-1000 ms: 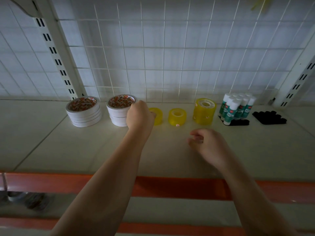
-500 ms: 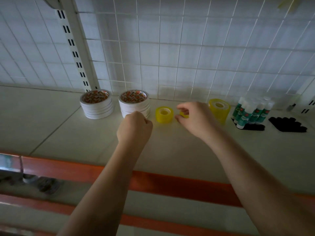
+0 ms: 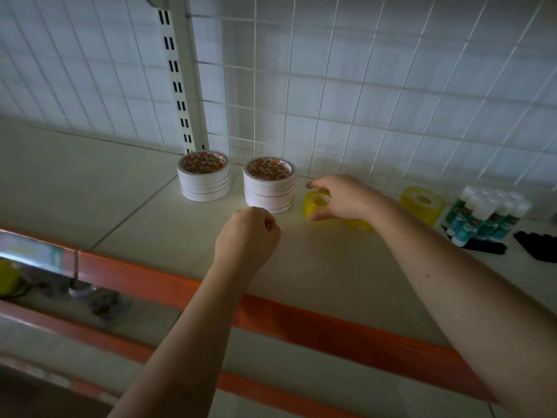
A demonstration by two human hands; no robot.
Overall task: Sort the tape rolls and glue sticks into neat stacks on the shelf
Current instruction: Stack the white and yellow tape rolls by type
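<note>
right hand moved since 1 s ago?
Yes. The right hand went forward and left, from the bare shelf to the small yellow tape roll beside the white tape stack.

Two white tape stacks [image 3: 204, 176] [image 3: 269, 184] sit just beyond the left hand [image 3: 247, 235], cores printed in an orange-red pattern. The small tape roll [image 3: 316, 203] under the right hand [image 3: 343, 196] is see-through yellow, same as the bigger roll [image 3: 422, 205] past it. Glue sticks [image 3: 485, 217] are teal-green with white caps. The shelf [image 3: 90, 200] is pale cream with an orange front edge [image 3: 301, 324].

Right hand [image 3: 346, 197] pinches a small yellow tape roll [image 3: 317, 203]; left hand [image 3: 248, 235] fisted.
</note>
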